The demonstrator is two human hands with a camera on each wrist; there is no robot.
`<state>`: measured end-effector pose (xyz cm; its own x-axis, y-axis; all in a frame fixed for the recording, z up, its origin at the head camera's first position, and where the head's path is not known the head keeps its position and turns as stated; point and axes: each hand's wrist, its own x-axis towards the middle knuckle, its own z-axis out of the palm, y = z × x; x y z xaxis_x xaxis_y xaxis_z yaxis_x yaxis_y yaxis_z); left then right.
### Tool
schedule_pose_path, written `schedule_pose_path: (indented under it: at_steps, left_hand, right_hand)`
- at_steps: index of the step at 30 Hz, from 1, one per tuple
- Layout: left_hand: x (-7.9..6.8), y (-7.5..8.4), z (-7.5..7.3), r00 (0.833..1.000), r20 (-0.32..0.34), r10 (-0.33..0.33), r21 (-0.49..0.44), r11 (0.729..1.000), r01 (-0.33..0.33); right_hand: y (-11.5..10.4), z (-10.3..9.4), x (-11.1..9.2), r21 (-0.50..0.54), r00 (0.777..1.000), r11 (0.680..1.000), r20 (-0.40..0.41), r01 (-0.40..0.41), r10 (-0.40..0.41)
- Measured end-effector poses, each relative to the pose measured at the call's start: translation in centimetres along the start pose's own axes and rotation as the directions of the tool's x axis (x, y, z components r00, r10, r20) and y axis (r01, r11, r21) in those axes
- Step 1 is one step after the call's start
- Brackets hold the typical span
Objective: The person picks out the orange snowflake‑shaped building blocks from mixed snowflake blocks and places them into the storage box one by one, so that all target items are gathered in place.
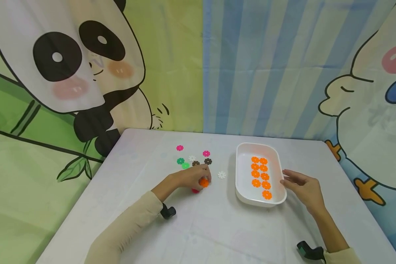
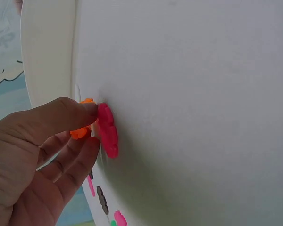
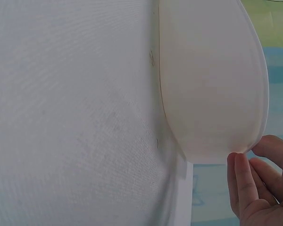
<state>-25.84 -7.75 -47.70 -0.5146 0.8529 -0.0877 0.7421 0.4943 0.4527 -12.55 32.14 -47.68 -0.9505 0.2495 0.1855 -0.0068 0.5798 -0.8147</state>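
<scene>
My left hand [image 1: 192, 177] pinches an orange flower-shaped piece [image 1: 203, 182] between thumb and fingers, left of the white tray [image 1: 243, 168]. In the left wrist view a red flower-shaped piece [image 2: 107, 130] stands close by the fingertips, overlapping the orange piece [image 2: 79, 133]; the head view shows the red piece [image 1: 195, 191] mostly covered by the hand. At the tray's right side, my right hand [image 1: 303, 189] holds the rim, fingertips against the outer wall in the right wrist view. Several orange flower pieces [image 1: 264, 176] lie in two columns inside the tray.
Beyond my left hand lie scattered flower pieces: pink [image 1: 206, 153], green [image 1: 180, 161], brown [image 1: 208, 161] and white [image 1: 221, 175]. The white-covered table [image 1: 217, 234] ends at a cartoon-printed curtain [image 1: 171, 66] behind.
</scene>
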Motion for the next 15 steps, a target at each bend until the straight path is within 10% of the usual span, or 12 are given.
schedule_pose_path:
  at_steps: [15]
  left_hand:
    - [0.1,-0.5,-1.4,0.999,0.029,0.029,0.004,1.000,-0.029]
  right_hand:
    - [0.0,0.0,0.1,-0.017,1.000,1.000,-0.003,-0.005,0.005]
